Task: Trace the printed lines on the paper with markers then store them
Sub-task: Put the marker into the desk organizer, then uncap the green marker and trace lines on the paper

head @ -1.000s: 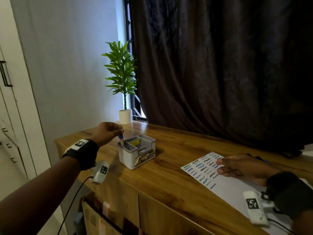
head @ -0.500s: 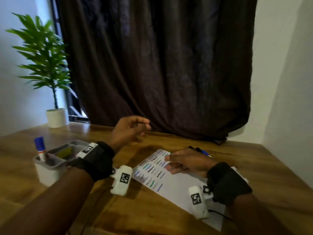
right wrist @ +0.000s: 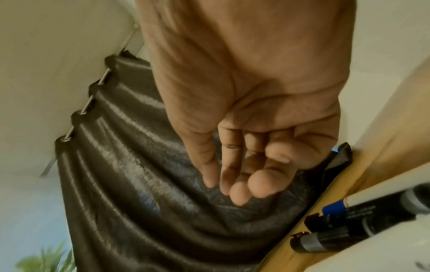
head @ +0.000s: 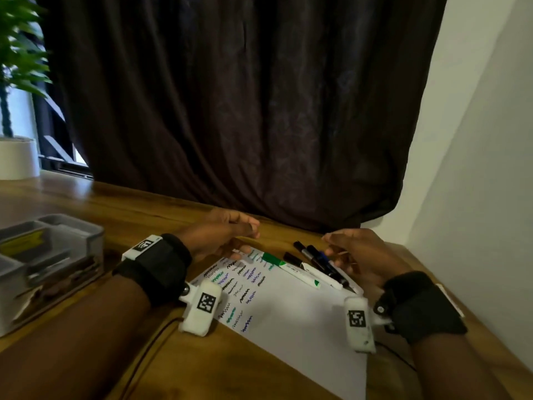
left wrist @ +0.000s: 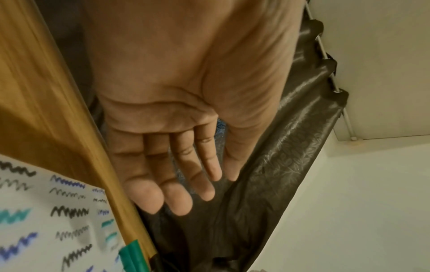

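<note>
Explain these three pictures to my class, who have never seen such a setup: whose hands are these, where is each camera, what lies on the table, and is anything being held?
No machine here: a person works with bare hands, wearing one camera on the head and one on each wrist. The head view looks down at the wooden table. The other two look along each palm.

On the table lie a paper printed with coloured zigzag lines, a green marker and several dark markers across the paper's far end, and a grey organiser at the left.

The left hand and right hand both hover near the markers, fingers relaxed, holding nothing.
</note>
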### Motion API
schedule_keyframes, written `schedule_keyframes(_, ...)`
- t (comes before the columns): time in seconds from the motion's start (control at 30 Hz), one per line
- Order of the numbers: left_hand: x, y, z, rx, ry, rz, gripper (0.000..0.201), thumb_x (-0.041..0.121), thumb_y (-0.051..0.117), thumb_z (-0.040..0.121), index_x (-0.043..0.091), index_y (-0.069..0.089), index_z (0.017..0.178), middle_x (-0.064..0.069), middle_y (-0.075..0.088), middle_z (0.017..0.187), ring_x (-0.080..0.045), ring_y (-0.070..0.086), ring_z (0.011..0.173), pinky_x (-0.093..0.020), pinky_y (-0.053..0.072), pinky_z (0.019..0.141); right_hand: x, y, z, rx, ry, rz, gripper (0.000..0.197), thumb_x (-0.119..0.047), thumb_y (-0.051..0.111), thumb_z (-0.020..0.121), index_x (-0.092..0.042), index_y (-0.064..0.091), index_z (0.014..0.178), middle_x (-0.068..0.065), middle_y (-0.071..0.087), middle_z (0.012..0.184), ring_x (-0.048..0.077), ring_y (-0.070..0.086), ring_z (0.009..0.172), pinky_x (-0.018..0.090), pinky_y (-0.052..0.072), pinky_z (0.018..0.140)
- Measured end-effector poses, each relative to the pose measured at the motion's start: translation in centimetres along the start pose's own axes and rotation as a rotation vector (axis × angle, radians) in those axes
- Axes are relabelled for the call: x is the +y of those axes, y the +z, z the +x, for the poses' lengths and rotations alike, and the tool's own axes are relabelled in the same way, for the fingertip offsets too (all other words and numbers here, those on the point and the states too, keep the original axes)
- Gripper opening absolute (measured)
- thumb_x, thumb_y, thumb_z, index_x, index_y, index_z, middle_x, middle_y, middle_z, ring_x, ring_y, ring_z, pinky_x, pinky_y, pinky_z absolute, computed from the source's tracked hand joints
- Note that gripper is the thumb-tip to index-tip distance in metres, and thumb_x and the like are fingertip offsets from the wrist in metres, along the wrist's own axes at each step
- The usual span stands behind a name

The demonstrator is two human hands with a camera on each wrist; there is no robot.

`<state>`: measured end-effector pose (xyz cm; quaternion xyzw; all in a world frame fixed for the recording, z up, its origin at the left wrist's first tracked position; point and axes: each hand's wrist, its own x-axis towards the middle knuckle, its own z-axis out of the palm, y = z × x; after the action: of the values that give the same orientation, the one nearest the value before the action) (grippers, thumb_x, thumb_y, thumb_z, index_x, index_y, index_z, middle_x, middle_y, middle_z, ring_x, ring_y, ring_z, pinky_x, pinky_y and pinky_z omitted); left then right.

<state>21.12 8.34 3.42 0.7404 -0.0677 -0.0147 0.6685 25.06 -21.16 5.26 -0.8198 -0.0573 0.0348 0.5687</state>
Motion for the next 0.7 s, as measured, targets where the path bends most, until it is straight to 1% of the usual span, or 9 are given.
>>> schedule_keyframes(0.1, 0.3, -0.2, -0.2, -0.029, 0.038, 0.015, 0.021, 0.019, 0.065, 0.094, 0.013, 0.068, 0.114, -0.009, 0.076, 0.109, -0.025, 0.071, 0.088, -0.037, 0.058, 0.075, -0.9, 1.5, 0.1, -0.044, -0.067, -0.246, 0.022, -0.029, 0.069, 0.096, -0.008, 0.075, 0.098, 0.005, 0.075, 0.081, 0.018, 0.062, 0.069, 0.032, 0.046, 0.065)
schedule_keyframes(0.17, 0.4, -0.3, -0.1, -0.043, 0.05, 0.013, 0.02, 0.018, 0.065, 0.094, 0.012, 0.068, 0.113, -0.011, 0.074, 0.111, -0.026, 0.07, 0.089, -0.044, 0.057, 0.082, -2.0, 3.0, 0.7, -0.145, -0.086, -0.47, 0.025, -0.031, 0.072, 0.093, -0.007, 0.076, 0.092, 0.003, 0.074, 0.078, 0.016, 0.062, 0.068, 0.027, 0.048, 0.06)
schedule_keyframes(0.23, 0.3, -0.2, 0.0, -0.032, 0.063, 0.03, 0.02, 0.018, 0.066, 0.094, 0.013, 0.069, 0.113, -0.01, 0.073, 0.112, -0.026, 0.07, 0.094, -0.048, 0.057, 0.088, -2.5, 4.6, 1.8, -0.199, -0.095, -0.685, 0.026, -0.035, 0.078, 0.087, -0.011, 0.075, 0.08, 0.003, 0.07, 0.073, 0.018, 0.063, 0.068, 0.029, 0.051, 0.061)
schedule_keyframes(0.27, 0.3, -0.2, 0.0, -0.015, 0.072, 0.048, 0.019, 0.019, 0.067, 0.094, 0.014, 0.069, 0.112, -0.008, 0.072, 0.111, -0.025, 0.07, 0.097, -0.048, 0.058, 0.089, -2.6, 5.3, 2.4, -0.204, -0.1, -0.787, 0.028, -0.038, 0.08, 0.084, -0.012, 0.074, 0.077, 0.002, 0.071, 0.073, 0.018, 0.066, 0.069, 0.03, 0.054, 0.065)
schedule_keyframes(0.33, 0.1, -0.2, 0.1, 0.013, 0.085, 0.079, 0.019, 0.021, 0.068, 0.093, 0.017, 0.07, 0.111, -0.003, 0.07, 0.109, -0.024, 0.067, 0.103, -0.046, 0.059, 0.09, -2.5, 6.8, 3.4, -0.204, -0.115, -0.988, 0.031, -0.044, 0.082, 0.077, -0.014, 0.077, 0.083, -0.002, 0.077, 0.081, 0.019, 0.072, 0.079, 0.034, 0.061, 0.081)
schedule_keyframes(0.43, -0.1, -0.3, 0.1, 0.024, 0.092, 0.096, 0.018, 0.024, 0.07, 0.091, 0.022, 0.071, 0.109, 0.003, 0.068, 0.106, -0.02, 0.064, 0.106, -0.045, 0.058, 0.093, -2.6, 8.9, 3.9, -0.208, -0.173, -1.205, 0.028, -0.039, 0.081, 0.081, -0.014, 0.076, 0.093, 0.005, 0.076, 0.101, 0.026, 0.072, 0.097, 0.037, 0.058, 0.093)
schedule_keyframes(0.57, -0.1, -0.2, 0.0, 0.024, 0.087, 0.087, 0.016, 0.025, 0.07, 0.091, 0.024, 0.07, 0.107, 0.004, 0.067, 0.106, -0.019, 0.062, 0.11, -0.046, 0.056, 0.095, -3.3, 9.6, 3.7, -0.225, -0.169, -1.292, 0.027, -0.031, 0.08, 0.085, -0.013, 0.072, 0.104, 0.009, 0.073, 0.112, 0.027, 0.069, 0.104, 0.036, 0.056, 0.095)
schedule_keyframes(0.63, 0.0, -0.1, 0.0, 0.016, 0.082, 0.068, 0.016, 0.025, 0.068, 0.093, 0.024, 0.069, 0.109, -0.001, 0.068, 0.112, -0.021, 0.063, 0.112, -0.045, 0.057, 0.095, -4.2, 9.1, 3.0, -0.212, -0.217, -1.192, 0.024, -0.027, 0.081, 0.083, -0.014, 0.07, 0.101, 0.007, 0.073, 0.111, 0.025, 0.07, 0.102, 0.035, 0.057, 0.093)
schedule_keyframes(0.7, 0.0, 0.1, 0.1, -0.004, 0.07, 0.035, 0.018, 0.025, 0.065, 0.095, 0.019, 0.068, 0.112, -0.008, 0.07, 0.116, -0.023, 0.067, 0.105, -0.042, 0.06, 0.088, -5.5, 8.4, 1.8, -0.208, -0.313, -0.989, 0.022, -0.025, 0.08, 0.084, -0.013, 0.067, 0.096, 0.002, 0.073, 0.098, 0.018, 0.071, 0.089, 0.033, 0.059, 0.082)
